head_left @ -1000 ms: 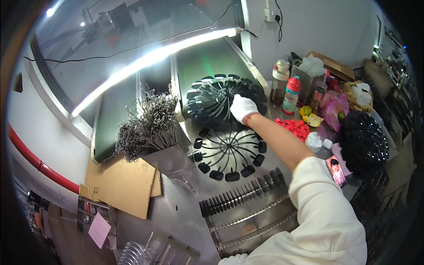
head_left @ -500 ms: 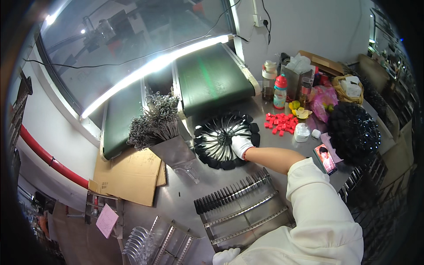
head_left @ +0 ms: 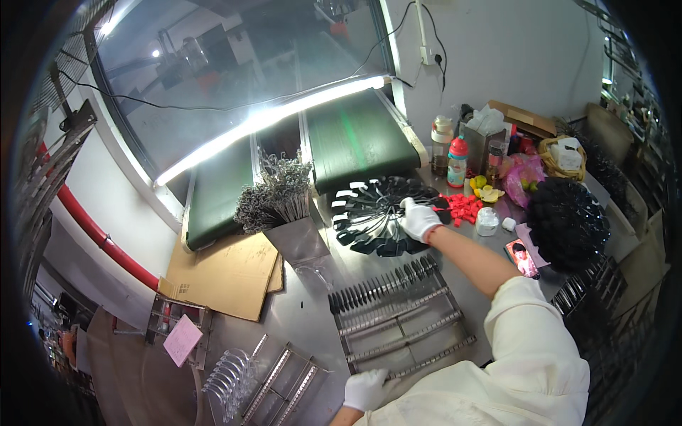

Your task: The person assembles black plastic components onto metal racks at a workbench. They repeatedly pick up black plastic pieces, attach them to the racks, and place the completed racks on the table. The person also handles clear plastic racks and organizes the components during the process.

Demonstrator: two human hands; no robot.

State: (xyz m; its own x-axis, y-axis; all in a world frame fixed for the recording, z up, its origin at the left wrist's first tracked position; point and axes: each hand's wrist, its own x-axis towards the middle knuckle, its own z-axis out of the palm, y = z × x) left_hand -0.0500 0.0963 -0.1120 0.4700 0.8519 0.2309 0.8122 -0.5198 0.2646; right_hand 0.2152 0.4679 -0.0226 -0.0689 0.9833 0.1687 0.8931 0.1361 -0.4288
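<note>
The person wears a loose cream-white cloth jacket (head_left: 526,362) with a short, wide sleeve ending above the bare right forearm. A thin white knitted glove covers the right hand (head_left: 419,219); another covers the left hand (head_left: 367,388).

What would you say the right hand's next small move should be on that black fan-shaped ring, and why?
Probably close the fingers on one black piece and lift it toward the metal rack. The gloved right hand rests on the black ring, the rack's front rows look unfilled, and the left hand sits at the rack's near edge.
</note>
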